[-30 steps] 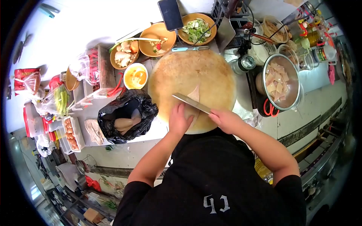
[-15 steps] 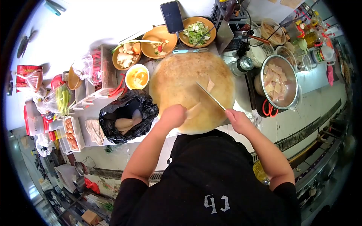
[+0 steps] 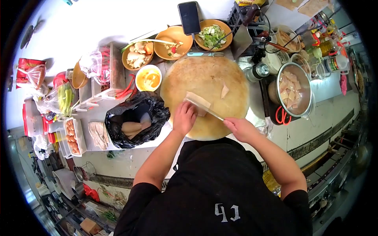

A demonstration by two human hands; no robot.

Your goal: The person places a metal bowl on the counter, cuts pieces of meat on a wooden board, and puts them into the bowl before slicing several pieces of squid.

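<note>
The cleaver (image 3: 210,111) is in my right hand (image 3: 239,128), its fingers closed round the handle. Its blade slants up to the left, seen nearly edge-on, over a pale, flat pinkish piece of food (image 3: 193,96). My left hand (image 3: 185,117) presses its curled fingertips onto that piece, close beside the blade. Underneath is a round wooden chopping board (image 3: 189,72). A small pale slice (image 3: 225,91) lies apart on the board, right of the blade. Similar slices (image 3: 290,88) fill part of a steel bowl (image 3: 310,94) at the right.
A black plastic bag (image 3: 114,114) left of the board holds long pale pieces (image 3: 136,126). Behind stand bowls of chopped greens (image 3: 212,36), garlic and ginger (image 3: 138,55), and egg (image 3: 149,78). A phone (image 3: 189,18) leans there. Red-handled scissors (image 3: 282,116) lie by the steel bowl.
My left hand has opened out from a fist and moved onto the pale piece. The cleaver has swung lower and left, over that piece. The whole view has shifted slightly.
</note>
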